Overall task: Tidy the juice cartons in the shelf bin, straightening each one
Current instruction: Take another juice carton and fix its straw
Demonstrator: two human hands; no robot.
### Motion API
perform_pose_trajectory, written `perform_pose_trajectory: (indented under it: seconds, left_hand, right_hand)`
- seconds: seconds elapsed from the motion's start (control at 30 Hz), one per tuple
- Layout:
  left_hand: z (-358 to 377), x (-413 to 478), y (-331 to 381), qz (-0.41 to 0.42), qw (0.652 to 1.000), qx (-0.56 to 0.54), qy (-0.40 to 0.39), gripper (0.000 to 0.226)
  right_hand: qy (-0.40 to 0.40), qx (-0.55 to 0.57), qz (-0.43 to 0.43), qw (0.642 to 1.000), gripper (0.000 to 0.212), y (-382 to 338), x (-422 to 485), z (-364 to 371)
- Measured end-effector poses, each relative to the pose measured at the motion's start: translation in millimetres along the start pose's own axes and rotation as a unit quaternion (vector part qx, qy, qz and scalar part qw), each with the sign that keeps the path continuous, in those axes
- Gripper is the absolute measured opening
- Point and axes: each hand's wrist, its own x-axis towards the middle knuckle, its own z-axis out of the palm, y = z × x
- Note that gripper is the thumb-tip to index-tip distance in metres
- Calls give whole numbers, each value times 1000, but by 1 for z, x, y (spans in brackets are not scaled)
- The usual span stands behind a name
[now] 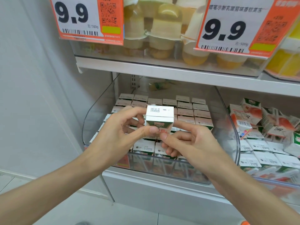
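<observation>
Left-hand grip [120, 132]: thumb and fingers pinch small white-and-green juice carton [159, 117], upright, long axis vertical, raised over clear plastic shelf bin [90, 117] of standing cartons [186, 111]. Right-hand grip [193, 143]: pinches its lower right corner; both equally near.

The shelf bin [230, 127] is clear, shiny plastic. The juice cartons [185, 111] are smooth, matt card. The price signs [78, 18] are glossy paper.

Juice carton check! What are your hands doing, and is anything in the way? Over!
Left hand and right hand both pinch one juice carton, held upright above the clear bin. Rows of cartons below stand upright. Nothing in the way.
</observation>
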Motion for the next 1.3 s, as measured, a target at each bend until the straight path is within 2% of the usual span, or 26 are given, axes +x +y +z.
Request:
perform_pose_trajectory:
  seconds: [0.23,0.37,0.47,0.6,0.73,0.87,0.93,1.1,1.23,1.3]
  left_hand:
    - [1,-2,-2,-16,1000,-1,2,49]
    - [2,-1,1,-25,1000,0,0,40]
    - [8,-3,5,-46,997,-55,11,29]
    - [17,-8,4,-94,986,-136,-6,42]
    - [15,-6,3,-110,978,-175,0,49]
    - [11,-2,1,-120,974,-193,2,42]
    - [9,-2,2,-99,980,-172,-9,41]
    - [5,1,7,-34,992,-116,-23,45]
    - [4,3,6,-4,993,-97,-65,51]
    - [6,4,6,-2,992,-90,-90,53]
  right_hand:
    - [52,-124,-139,981,41,6,1,-2]
    - [71,-137,-176,972,39,10,3,-4]
    - [107,-137,-204,964,48,10,4,-4]
    - [151,-130,-241,950,35,9,5,0]
    - [116,-109,-243,957,24,14,7,3]
    - [84,-126,-236,960,20,14,9,-2]
    - [88,-140,-234,958,27,13,9,-5]
    - [44,-150,-213,965,65,9,8,-10]
    - [-19,-129,-240,962,63,2,8,-16]
    - [-56,-160,-258,951,65,-2,10,-21]
